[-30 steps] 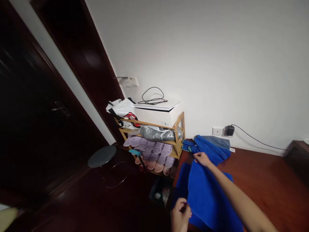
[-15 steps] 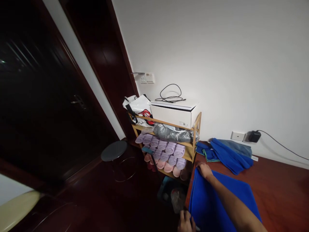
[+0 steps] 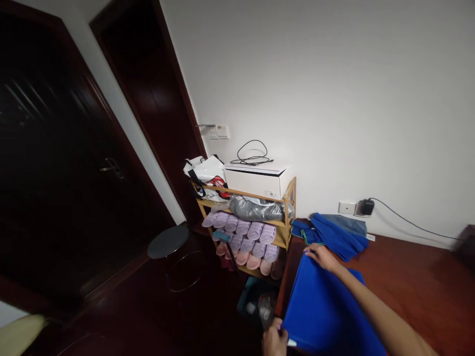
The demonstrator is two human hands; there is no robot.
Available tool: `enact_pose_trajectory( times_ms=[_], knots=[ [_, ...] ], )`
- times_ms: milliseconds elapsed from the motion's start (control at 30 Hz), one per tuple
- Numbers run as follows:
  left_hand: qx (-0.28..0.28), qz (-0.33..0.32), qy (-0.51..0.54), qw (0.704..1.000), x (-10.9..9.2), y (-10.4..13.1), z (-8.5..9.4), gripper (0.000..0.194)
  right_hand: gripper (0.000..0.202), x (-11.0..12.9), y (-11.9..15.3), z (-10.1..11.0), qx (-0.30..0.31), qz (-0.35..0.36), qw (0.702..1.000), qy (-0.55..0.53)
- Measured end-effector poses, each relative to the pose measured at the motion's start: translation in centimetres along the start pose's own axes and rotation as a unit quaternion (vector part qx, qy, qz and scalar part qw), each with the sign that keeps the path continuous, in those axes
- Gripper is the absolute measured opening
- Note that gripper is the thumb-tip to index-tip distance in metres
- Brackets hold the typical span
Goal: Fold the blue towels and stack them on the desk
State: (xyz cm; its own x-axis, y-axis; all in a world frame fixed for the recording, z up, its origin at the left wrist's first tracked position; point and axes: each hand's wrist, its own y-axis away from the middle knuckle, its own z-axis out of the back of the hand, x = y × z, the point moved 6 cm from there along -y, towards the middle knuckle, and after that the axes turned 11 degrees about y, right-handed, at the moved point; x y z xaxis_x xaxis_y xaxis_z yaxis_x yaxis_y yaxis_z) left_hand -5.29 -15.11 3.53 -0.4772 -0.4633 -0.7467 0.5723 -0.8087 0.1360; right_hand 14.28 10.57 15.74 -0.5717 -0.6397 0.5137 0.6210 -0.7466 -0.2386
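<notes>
Cloth, blue, slants its left edge toward the wall. Left hand and right hand pinch that edge's ends.

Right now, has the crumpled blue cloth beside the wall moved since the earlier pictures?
No. The crumpled blue cloth keeps its place below the white rectangular wall plate; both shift together in the frame because the camera moves.

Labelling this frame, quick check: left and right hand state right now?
Left hand: closed, gripping the near corner of the blue cloth.
Right hand: closed, pinching the same cloth's far corner.
</notes>
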Motion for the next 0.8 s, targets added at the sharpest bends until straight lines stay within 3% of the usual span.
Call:
enact_pose_trajectory(
  times_ms=[167,333,433,600,700,800],
  knots=[
    [-0.015,-0.124,0.101,0.987,-6.9,-0.3,4.4,0.019,0.047,-0.6,6.0,10.3,-0.048,-0.008,0.998,-0.035],
    [0.018,-0.256,0.251,0.933,-16.7,0.9,8.7,0.019,0.049,0.5,13.3,21.3,-0.17,-0.044,0.982,-0.067],
    [0.037,-0.326,0.294,0.898,-22.7,2.5,11.4,0.015,0.052,1.0,17.5,26.0,-0.221,-0.081,0.967,-0.102],
    [0.069,-0.371,0.321,0.868,-30.1,3.1,13.5,0.005,0.054,1.9,23.7,29.9,-0.276,-0.122,0.946,-0.117],
    [0.113,-0.356,0.366,0.852,-32.7,2.3,12.8,0.008,0.052,2.7,26.3,30.2,-0.29,-0.128,0.941,-0.122],
    [0.142,-0.348,0.385,0.843,-34.0,1.7,11.6,0.017,0.05,3.3,28.2,30.0,-0.302,-0.132,0.936,-0.124]
  ],
)
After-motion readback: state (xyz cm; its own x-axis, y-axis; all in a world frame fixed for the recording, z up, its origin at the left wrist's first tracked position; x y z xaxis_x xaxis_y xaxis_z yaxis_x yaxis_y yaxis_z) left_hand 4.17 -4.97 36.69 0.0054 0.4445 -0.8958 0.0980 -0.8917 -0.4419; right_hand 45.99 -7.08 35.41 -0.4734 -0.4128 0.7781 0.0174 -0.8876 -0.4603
